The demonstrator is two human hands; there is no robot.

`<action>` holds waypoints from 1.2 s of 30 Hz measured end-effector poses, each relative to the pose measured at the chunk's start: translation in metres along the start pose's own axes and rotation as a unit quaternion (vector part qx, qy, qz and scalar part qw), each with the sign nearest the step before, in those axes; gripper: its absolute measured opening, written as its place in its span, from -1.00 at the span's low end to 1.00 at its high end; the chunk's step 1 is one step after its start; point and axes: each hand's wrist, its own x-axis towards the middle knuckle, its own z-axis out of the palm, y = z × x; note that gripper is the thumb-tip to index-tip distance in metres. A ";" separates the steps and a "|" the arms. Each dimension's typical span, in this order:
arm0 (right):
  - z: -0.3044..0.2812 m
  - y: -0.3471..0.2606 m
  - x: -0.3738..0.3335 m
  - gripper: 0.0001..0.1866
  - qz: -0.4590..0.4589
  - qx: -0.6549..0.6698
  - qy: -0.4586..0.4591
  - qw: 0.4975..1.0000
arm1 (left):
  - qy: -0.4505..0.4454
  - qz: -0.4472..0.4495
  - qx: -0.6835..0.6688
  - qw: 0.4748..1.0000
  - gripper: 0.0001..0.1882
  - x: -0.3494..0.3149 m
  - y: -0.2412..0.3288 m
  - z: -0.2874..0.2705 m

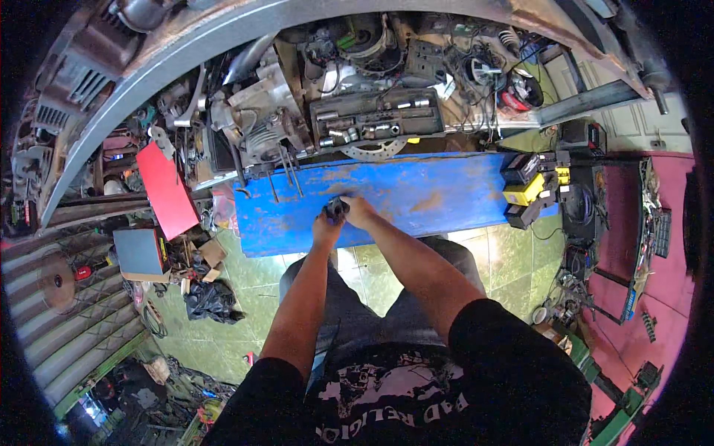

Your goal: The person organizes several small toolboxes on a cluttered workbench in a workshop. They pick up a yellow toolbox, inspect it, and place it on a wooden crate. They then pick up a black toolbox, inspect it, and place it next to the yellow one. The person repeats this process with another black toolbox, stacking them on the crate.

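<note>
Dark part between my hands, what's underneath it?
Around the dark part, the scuffed blue surface shows. Directly beneath, nothing can be seen: the part, your left hand and right hand cover that spot.

The bare left forearm and right forearm stretch toward the far side, converging; the left hand sits slightly nearer, just beside the right hand, both curled in a grip.

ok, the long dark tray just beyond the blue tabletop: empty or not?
Not empty: shiny metal pieces lie inside the tray, with gaps between them.
</note>
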 end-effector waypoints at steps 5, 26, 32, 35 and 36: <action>-0.014 -0.008 -0.028 -0.46 0.038 0.081 0.077 0.993 | 0.066 0.087 -0.043 0.993 -0.39 -0.006 -0.031 0.011; -0.527 -0.308 -0.205 -0.52 -0.216 -0.148 0.471 0.842 | 0.260 0.327 -0.079 0.905 -0.68 -0.072 0.552 -0.238; -0.573 -0.259 -0.139 -0.61 -0.064 -0.374 0.422 0.823 | 0.243 0.331 0.021 0.911 -0.69 -0.026 0.584 -0.218; -0.581 -0.255 -0.151 -0.60 -0.037 -0.387 0.353 0.851 | 0.258 0.322 0.036 0.910 -0.70 -0.017 0.578 -0.214; -0.583 -0.256 -0.157 -0.58 -0.031 -0.384 0.340 0.858 | 0.268 0.320 0.042 0.908 -0.70 -0.016 0.578 -0.216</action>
